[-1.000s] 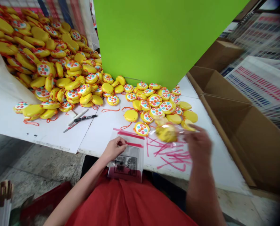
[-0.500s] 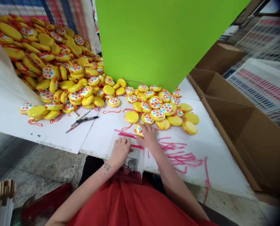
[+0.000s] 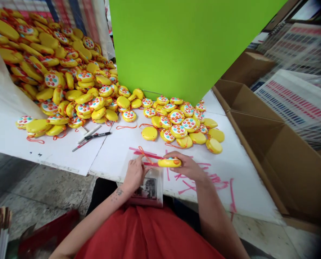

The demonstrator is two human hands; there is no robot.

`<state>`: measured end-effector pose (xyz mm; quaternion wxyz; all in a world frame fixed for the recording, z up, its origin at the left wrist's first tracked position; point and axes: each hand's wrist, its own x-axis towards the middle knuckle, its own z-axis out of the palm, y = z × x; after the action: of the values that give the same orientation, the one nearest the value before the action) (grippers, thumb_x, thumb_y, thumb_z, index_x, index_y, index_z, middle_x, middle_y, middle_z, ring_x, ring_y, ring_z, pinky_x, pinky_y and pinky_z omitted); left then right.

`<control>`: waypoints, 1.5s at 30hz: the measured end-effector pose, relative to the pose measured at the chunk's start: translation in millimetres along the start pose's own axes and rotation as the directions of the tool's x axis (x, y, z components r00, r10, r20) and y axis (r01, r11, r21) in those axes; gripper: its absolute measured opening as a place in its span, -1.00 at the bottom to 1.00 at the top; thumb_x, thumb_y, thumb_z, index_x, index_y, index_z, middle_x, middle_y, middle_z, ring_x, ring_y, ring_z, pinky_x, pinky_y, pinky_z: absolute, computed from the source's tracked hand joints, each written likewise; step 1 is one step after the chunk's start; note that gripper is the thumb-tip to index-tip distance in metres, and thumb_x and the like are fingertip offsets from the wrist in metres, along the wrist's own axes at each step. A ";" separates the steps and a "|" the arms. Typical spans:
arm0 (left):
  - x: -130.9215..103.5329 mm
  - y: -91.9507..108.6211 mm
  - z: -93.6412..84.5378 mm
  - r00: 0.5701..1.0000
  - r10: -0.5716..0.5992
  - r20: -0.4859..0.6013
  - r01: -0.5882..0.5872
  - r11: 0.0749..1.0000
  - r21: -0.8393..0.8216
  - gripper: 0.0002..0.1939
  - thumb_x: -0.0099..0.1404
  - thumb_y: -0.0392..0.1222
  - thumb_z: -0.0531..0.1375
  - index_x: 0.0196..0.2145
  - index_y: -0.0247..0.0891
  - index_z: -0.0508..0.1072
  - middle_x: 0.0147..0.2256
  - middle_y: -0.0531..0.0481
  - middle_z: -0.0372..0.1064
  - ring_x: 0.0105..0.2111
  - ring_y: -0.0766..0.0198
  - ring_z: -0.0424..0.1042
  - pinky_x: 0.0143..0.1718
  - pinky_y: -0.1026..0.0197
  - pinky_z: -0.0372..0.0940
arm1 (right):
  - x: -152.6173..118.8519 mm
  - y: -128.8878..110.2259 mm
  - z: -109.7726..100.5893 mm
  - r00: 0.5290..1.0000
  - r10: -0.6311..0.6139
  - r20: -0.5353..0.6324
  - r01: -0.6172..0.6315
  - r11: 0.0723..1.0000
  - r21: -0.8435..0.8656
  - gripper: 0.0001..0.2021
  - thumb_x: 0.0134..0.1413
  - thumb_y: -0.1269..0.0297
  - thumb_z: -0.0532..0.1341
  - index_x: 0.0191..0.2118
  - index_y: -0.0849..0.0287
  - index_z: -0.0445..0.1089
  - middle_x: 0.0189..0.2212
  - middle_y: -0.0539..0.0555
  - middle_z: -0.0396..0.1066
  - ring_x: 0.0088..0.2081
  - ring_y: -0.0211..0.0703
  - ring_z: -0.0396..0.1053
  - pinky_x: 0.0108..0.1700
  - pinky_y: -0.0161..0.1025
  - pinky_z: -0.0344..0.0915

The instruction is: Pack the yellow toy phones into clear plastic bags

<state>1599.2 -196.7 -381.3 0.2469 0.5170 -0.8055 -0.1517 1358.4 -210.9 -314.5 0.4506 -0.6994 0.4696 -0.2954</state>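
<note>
A yellow toy with a white dotted face is held edge-on in my right hand, above the white table. Its orange cord stretches left to my left hand, whose thumb and fingers are closed around the cord's end area. Under my left hand lies a clear plastic bag or sheet with a dark printed box, at the table's front edge. Just beyond my hands, several more yellow toys are heaped, some face up and some face down.
A big pile of yellow toys spills from a sack at the left. Pens lie left of centre. A green board stands at the back. Open cardboard boxes line the right, and pink marker scribbles cover the table near my right hand.
My right hand has picked up the toy it was touching and moved it nearer and to the right. My left hand has shifted slightly left and closed at the orange cord.
</note>
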 end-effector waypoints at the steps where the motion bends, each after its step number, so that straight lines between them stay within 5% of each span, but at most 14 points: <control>1: -0.3 0.4 -1.6 1.000 0.009 -0.004 -0.009 1.000 -0.019 -0.56 0.38 -0.08 0.02 0.11 -0.41 0.13 -0.29 -0.10 0.39 -0.24 0.13 0.36 -0.15 0.06 0.15 | -1.7 -2.8 1.3 0.999 0.022 0.026 -0.023 0.999 0.049 -0.59 -0.05 0.24 0.31 -0.01 0.11 0.38 -0.05 0.10 0.39 -0.04 -0.05 0.36 0.01 -0.09 0.31; 6: -2.4 4.9 -6.5 0.979 0.180 0.097 -0.188 0.979 0.083 -0.75 0.42 -0.17 -0.07 -0.15 -0.28 0.36 -0.25 -0.11 0.41 -0.23 0.14 0.31 -0.16 0.04 0.08 | 17.7 9.4 29.4 0.986 0.093 -0.141 -0.057 0.970 0.238 -0.41 -0.05 0.18 0.30 0.14 0.11 0.21 0.05 0.12 0.34 0.03 -0.06 0.34 0.08 -0.07 0.29; 9: -4.8 3.7 -5.4 0.969 0.246 0.036 -0.247 0.967 0.063 -0.79 0.41 -0.18 -0.02 -0.21 -0.25 0.38 -0.30 -0.05 0.41 -0.23 0.18 0.30 -0.12 0.05 0.06 | 33.6 18.4 44.9 0.979 0.089 -0.185 -0.064 0.989 0.137 -0.42 -0.02 0.14 0.28 0.15 0.13 0.21 0.06 0.14 0.35 0.04 -0.06 0.33 0.10 -0.05 0.26; 13: -8.4 0.6 -5.7 0.980 0.180 -0.084 -0.185 0.981 -0.056 -0.79 0.35 -0.10 0.09 -0.23 -0.30 0.39 -0.33 -0.04 0.40 -0.25 0.22 0.30 -0.09 0.10 0.10 | 44.1 12.0 60.9 0.992 0.053 -0.112 -0.059 0.997 -0.051 -0.57 0.15 0.08 0.13 0.10 0.11 0.28 -0.02 0.10 0.42 -0.02 -0.10 0.37 0.05 -0.07 0.29; 19: -8.2 3.8 -14.4 0.988 0.129 -0.081 -0.130 0.991 -0.006 -0.82 0.34 -0.13 0.11 -0.34 -0.22 0.45 -0.38 -0.03 0.39 -0.25 0.18 0.24 -0.09 0.07 0.09 | 49.6 3.0 80.0 0.994 -0.108 -0.024 0.094 0.939 -0.331 -0.63 0.30 0.12 -0.06 -0.10 0.09 0.46 -0.12 0.11 0.44 -0.04 -0.12 0.35 0.07 -0.09 0.24; 25: 3.3 2.1 -14.2 0.993 0.053 -0.104 -0.063 0.993 -0.098 -0.83 0.30 -0.12 0.16 -0.37 -0.27 0.41 -0.08 -0.16 0.35 -0.05 0.09 0.22 0.01 0.00 0.16 | 33.7 10.7 57.1 0.945 0.059 -0.322 -0.217 0.849 -0.481 -0.62 0.27 0.08 -0.05 -0.11 0.13 0.43 -0.36 0.13 0.48 -0.28 -0.03 0.43 -0.21 -0.12 0.32; 30: 13.1 -4.0 -20.2 0.997 0.040 0.064 -0.017 0.946 -0.324 -0.86 0.27 -0.15 0.18 -0.37 -0.26 0.38 0.00 -0.17 0.31 0.00 0.10 0.28 0.03 -0.01 0.23 | 16.9 15.9 68.2 0.960 0.070 -0.273 -0.177 0.905 -0.388 -0.68 0.18 0.32 0.02 0.01 0.08 0.36 -0.29 0.07 0.51 -0.29 -0.08 0.44 -0.22 -0.15 0.33; 34: 17.8 -2.2 -30.6 0.981 0.078 0.179 -0.019 0.949 -0.314 -0.89 0.21 -0.20 0.23 -0.39 -0.26 0.37 0.01 -0.18 0.30 0.00 0.08 0.28 0.03 0.01 0.22 | 12.9 13.7 89.3 0.928 0.062 -0.367 -0.181 0.937 -0.300 -0.65 0.18 0.35 -0.03 0.04 0.13 0.32 -0.32 0.09 0.48 -0.31 -0.08 0.42 -0.18 -0.10 0.34; 39: 19.7 13.6 -40.5 0.959 -0.002 0.284 0.077 0.964 -0.253 -0.90 0.30 -0.22 0.12 -0.38 -0.25 0.32 -0.39 -0.03 0.38 -0.32 0.19 0.34 -0.13 0.09 0.25 | 16.3 1.6 94.5 0.848 0.068 -0.525 -0.155 0.980 -0.123 -0.71 0.21 0.26 -0.01 -0.02 0.15 0.31 -0.29 0.10 0.43 -0.32 -0.11 0.39 -0.21 -0.12 0.34; 42: 17.5 16.3 -46.5 0.990 -0.013 0.141 0.059 0.943 -0.328 -0.91 0.30 -0.18 0.12 -0.31 -0.24 0.34 -0.33 -0.05 0.38 -0.24 0.17 0.33 -0.09 0.07 0.22 | 18.3 -6.6 89.7 0.822 0.122 -0.557 -0.109 0.992 0.056 -0.72 0.21 0.19 0.02 -0.02 0.12 0.27 -0.38 0.03 0.38 -0.43 -0.18 0.38 -0.34 -0.19 0.37; 45: 14.6 6.7 -48.2 0.977 -0.191 -0.098 0.124 0.876 -0.466 -0.67 0.26 -0.11 0.16 -0.04 -0.24 0.27 -0.04 -0.19 0.28 -0.03 0.11 0.26 -0.02 0.02 0.22 | 17.8 -11.5 85.8 0.807 0.147 -0.573 -0.041 0.980 0.194 -0.73 0.21 0.14 0.05 -0.02 0.10 0.25 -0.37 0.00 0.34 -0.47 -0.22 0.41 -0.39 -0.22 0.39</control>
<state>1615.8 -206.6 -334.3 0.4046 0.5176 -0.6827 -0.3198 1441.5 -195.3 -340.2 0.3575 -0.5090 0.5918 -0.5127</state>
